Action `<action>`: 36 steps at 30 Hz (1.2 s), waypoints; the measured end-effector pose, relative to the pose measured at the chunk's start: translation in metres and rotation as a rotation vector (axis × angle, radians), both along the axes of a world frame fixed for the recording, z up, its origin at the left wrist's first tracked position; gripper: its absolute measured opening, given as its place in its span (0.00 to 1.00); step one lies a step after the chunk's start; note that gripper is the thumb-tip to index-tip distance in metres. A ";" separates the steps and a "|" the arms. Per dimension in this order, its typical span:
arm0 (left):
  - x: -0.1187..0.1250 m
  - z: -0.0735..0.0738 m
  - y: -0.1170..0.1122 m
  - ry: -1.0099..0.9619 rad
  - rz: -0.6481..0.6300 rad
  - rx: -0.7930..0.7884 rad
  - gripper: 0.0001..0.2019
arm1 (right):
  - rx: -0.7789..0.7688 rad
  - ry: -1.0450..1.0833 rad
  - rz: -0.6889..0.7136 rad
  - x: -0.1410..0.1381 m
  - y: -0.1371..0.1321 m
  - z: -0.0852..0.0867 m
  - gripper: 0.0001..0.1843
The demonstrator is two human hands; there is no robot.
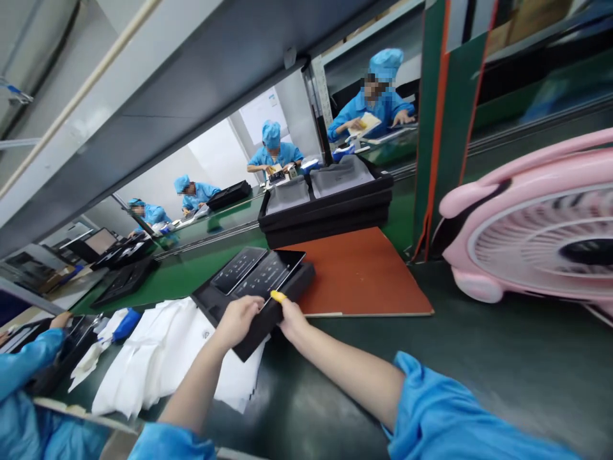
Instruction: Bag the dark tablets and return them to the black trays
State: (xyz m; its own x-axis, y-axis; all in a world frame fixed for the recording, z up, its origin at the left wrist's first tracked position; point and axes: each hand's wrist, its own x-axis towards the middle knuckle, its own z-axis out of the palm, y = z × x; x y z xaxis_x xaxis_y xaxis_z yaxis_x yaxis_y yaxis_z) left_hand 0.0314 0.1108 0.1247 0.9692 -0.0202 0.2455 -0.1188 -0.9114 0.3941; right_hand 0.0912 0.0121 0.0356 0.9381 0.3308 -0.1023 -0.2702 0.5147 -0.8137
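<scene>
A black tray (261,335) is in front of me, holding two flat tablets with dark screens and pale markings, the left tablet (239,269) and the right tablet (271,273). My left hand (238,322) reaches over the tray's near side. Its fingers are bent and closed at the near end of the right tablet; the fingertips are partly hidden. My right hand (291,318) is closed on the tray's near right wall, its thumb in a yellow finger cot on the rim and its other fingers out of sight underneath.
White sheets or bags (153,351) lie left of the tray. A brown board (364,275) is behind it at right, with stacked black trays (330,204) beyond. A pink fan (531,223) stands at right. A co-worker's sleeve (33,358) is at left; several people sit opposite.
</scene>
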 end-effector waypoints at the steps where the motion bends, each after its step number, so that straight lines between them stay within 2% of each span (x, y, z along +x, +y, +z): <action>1: 0.000 -0.008 0.010 -0.112 0.113 -0.089 0.14 | -0.008 0.006 -0.029 0.001 -0.010 -0.001 0.14; 3: 0.001 -0.025 0.038 -0.336 0.501 -0.213 0.17 | -0.037 -0.001 -0.072 0.003 -0.040 -0.007 0.13; 4: 0.002 -0.033 0.052 -0.380 0.698 -0.277 0.20 | -0.060 -0.013 -0.089 0.003 -0.059 -0.010 0.13; 5: 0.003 -0.041 0.065 -0.373 0.837 -0.366 0.23 | -0.090 -0.028 -0.104 0.003 -0.079 -0.014 0.12; 6: 0.004 -0.048 0.074 -0.331 0.904 -0.490 0.25 | -0.129 -0.044 -0.120 0.004 -0.100 -0.018 0.12; 7: 0.005 -0.054 0.080 -0.282 0.907 -0.635 0.25 | -0.175 -0.059 -0.137 0.004 -0.122 -0.021 0.12; 10: 0.005 -0.070 0.077 -0.211 0.735 -0.991 0.21 | -0.338 -0.079 -0.224 0.010 -0.186 -0.022 0.13; 13: -0.004 -0.086 0.056 -0.177 0.608 -1.074 0.18 | -0.517 -0.112 -0.443 0.013 -0.231 -0.014 0.24; 15: -0.018 -0.098 0.046 -0.111 0.553 -0.974 0.17 | -0.714 -0.331 -0.607 0.006 -0.241 -0.011 0.31; 17: -0.032 -0.107 0.043 0.018 0.468 -0.744 0.16 | -0.911 -0.692 -0.605 -0.010 -0.232 -0.011 0.29; 19: -0.041 -0.111 0.046 0.047 0.399 -0.474 0.14 | -1.025 -1.018 -0.407 -0.031 -0.211 -0.017 0.24; 22: -0.037 -0.107 0.056 -0.092 0.455 -0.233 0.12 | -1.153 -1.310 -0.138 -0.057 -0.179 -0.031 0.23; 25: -0.016 -0.104 0.062 -0.034 0.477 -0.115 0.13 | -1.251 -1.488 -0.101 -0.065 -0.162 -0.042 0.21; 30: 0.017 -0.113 0.065 0.062 0.615 0.178 0.18 | -1.341 -1.605 -0.216 -0.059 -0.151 -0.049 0.13; 34: 0.019 -0.118 0.070 0.148 0.456 0.212 0.11 | -1.322 -1.635 -0.290 -0.055 -0.138 -0.052 0.13; 36: 0.017 -0.117 0.073 0.164 0.409 0.213 0.11 | -1.305 -1.673 -0.306 -0.052 -0.132 -0.053 0.13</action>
State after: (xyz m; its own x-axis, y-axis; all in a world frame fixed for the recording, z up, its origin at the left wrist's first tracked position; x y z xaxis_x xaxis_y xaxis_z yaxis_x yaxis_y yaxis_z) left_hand 0.0480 0.1834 0.0074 0.9338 0.3369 0.1207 0.3136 -0.9329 0.1772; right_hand 0.0395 -0.1199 -0.0176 0.3628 0.6362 0.6809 0.8553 -0.5173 0.0276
